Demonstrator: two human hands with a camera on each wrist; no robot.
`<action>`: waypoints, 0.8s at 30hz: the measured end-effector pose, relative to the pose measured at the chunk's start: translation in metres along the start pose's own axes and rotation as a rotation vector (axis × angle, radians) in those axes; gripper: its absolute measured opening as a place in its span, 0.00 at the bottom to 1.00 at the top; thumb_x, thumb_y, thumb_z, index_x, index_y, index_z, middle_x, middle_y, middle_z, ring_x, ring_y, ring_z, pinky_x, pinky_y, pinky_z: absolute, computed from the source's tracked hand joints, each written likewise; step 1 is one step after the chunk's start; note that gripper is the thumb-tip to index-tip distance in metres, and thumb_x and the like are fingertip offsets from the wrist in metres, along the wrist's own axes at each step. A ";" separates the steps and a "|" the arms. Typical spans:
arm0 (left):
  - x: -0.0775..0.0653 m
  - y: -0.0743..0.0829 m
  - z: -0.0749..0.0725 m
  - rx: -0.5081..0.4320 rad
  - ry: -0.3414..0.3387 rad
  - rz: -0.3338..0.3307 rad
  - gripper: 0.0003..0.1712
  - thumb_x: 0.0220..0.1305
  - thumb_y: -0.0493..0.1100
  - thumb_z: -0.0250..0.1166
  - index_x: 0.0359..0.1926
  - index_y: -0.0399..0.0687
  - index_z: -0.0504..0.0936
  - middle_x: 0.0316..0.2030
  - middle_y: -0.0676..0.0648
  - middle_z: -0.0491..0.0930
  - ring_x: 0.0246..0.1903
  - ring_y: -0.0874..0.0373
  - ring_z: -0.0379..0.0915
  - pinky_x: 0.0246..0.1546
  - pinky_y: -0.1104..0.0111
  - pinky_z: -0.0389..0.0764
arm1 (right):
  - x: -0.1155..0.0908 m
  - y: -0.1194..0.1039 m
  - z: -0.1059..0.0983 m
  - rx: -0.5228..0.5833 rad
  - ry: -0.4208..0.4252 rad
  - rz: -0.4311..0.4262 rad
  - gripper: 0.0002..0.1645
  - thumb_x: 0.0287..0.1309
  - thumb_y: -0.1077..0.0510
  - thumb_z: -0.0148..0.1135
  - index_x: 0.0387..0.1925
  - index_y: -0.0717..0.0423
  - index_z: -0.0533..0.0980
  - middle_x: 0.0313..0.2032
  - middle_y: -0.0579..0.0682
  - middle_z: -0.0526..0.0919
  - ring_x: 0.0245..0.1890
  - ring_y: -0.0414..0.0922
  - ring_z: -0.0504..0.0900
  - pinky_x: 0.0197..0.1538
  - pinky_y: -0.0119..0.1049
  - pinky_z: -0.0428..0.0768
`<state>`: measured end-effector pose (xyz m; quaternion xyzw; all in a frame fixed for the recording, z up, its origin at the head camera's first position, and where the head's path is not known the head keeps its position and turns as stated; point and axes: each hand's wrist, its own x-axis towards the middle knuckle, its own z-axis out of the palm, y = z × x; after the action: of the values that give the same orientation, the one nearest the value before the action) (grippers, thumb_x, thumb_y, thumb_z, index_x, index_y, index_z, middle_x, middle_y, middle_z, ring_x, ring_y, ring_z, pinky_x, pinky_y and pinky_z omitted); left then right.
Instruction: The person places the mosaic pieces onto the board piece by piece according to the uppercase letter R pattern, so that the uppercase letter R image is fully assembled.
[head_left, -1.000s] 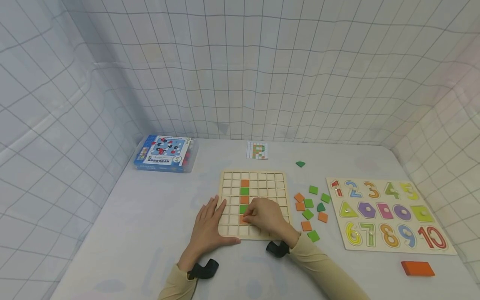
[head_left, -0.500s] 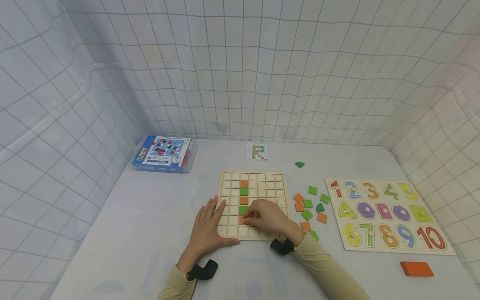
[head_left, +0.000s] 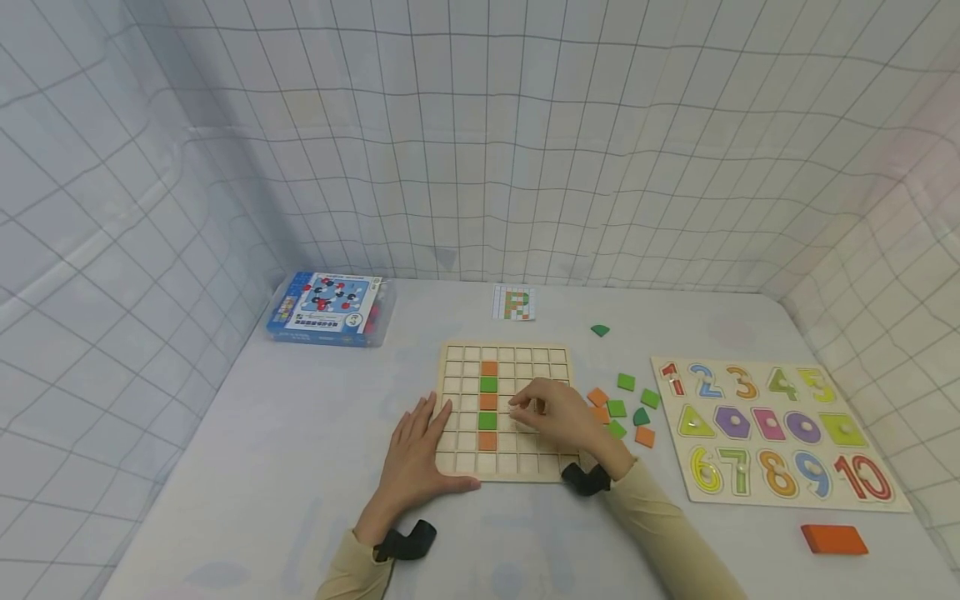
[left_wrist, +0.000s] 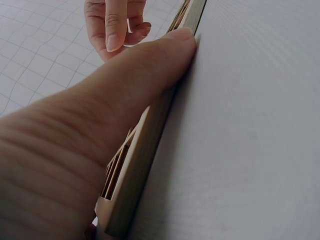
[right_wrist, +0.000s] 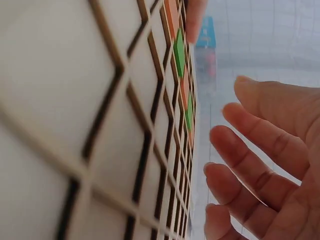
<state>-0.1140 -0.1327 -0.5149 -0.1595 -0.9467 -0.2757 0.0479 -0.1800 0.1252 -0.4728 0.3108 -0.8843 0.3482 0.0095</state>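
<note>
Pale wooden gridded board (head_left: 506, 386) bore five orange and green square tiles (head_left: 488, 402), alternating in column. Left hand (head_left: 415, 454) lay spread at the board's near-left corner; right hand (head_left: 558, 414) hovered, fingers parted.

In the head view, the right hand (head_left: 562, 421) hides part of the wooden grid board (head_left: 540, 355). Lettering on the molecule-model box (head_left: 330, 308) is too small to read. In the right wrist view, the nearest cells (right_wrist: 45, 65) blur and run off the edge.
</note>
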 end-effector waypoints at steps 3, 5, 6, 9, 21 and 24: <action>0.000 0.000 0.000 0.000 0.003 -0.001 0.69 0.31 0.71 0.74 0.71 0.41 0.58 0.71 0.37 0.50 0.70 0.43 0.40 0.66 0.49 0.45 | 0.000 0.010 -0.009 -0.016 0.088 -0.001 0.10 0.56 0.57 0.68 0.39 0.56 0.83 0.32 0.43 0.81 0.25 0.37 0.71 0.25 0.31 0.71; 0.000 -0.001 0.000 -0.008 0.000 -0.005 0.70 0.31 0.71 0.74 0.71 0.42 0.57 0.71 0.37 0.49 0.70 0.43 0.39 0.66 0.49 0.45 | -0.002 0.017 -0.016 -0.029 0.130 0.031 0.11 0.56 0.57 0.68 0.41 0.57 0.83 0.34 0.46 0.81 0.26 0.38 0.72 0.25 0.32 0.71; 0.000 -0.001 0.000 -0.013 -0.002 -0.008 0.70 0.31 0.71 0.74 0.71 0.42 0.57 0.71 0.38 0.49 0.70 0.44 0.39 0.67 0.50 0.44 | -0.002 0.020 -0.019 -0.037 0.147 0.051 0.12 0.56 0.56 0.68 0.41 0.57 0.83 0.35 0.46 0.82 0.27 0.39 0.72 0.26 0.33 0.71; 0.000 0.000 -0.001 -0.026 -0.015 -0.019 0.70 0.31 0.70 0.74 0.72 0.43 0.56 0.72 0.38 0.47 0.71 0.45 0.37 0.67 0.51 0.42 | -0.006 0.029 -0.031 -0.044 0.200 0.107 0.15 0.57 0.56 0.67 0.44 0.58 0.82 0.38 0.49 0.82 0.31 0.42 0.75 0.29 0.36 0.73; 0.000 0.000 -0.001 -0.028 -0.026 -0.023 0.70 0.31 0.71 0.74 0.72 0.44 0.55 0.72 0.40 0.46 0.71 0.46 0.36 0.67 0.51 0.41 | -0.023 0.059 -0.060 -0.131 0.462 0.255 0.17 0.56 0.55 0.68 0.45 0.61 0.81 0.38 0.56 0.82 0.32 0.52 0.76 0.32 0.41 0.72; 0.000 0.000 -0.001 -0.025 -0.028 -0.027 0.70 0.31 0.72 0.74 0.72 0.44 0.55 0.72 0.40 0.46 0.71 0.47 0.35 0.68 0.52 0.41 | -0.027 0.064 -0.063 -0.148 0.503 0.290 0.18 0.57 0.55 0.67 0.45 0.62 0.81 0.38 0.58 0.82 0.32 0.52 0.77 0.32 0.42 0.72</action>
<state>-0.1141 -0.1336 -0.5141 -0.1513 -0.9459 -0.2857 0.0288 -0.2060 0.2153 -0.4699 0.0837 -0.9123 0.3465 0.2014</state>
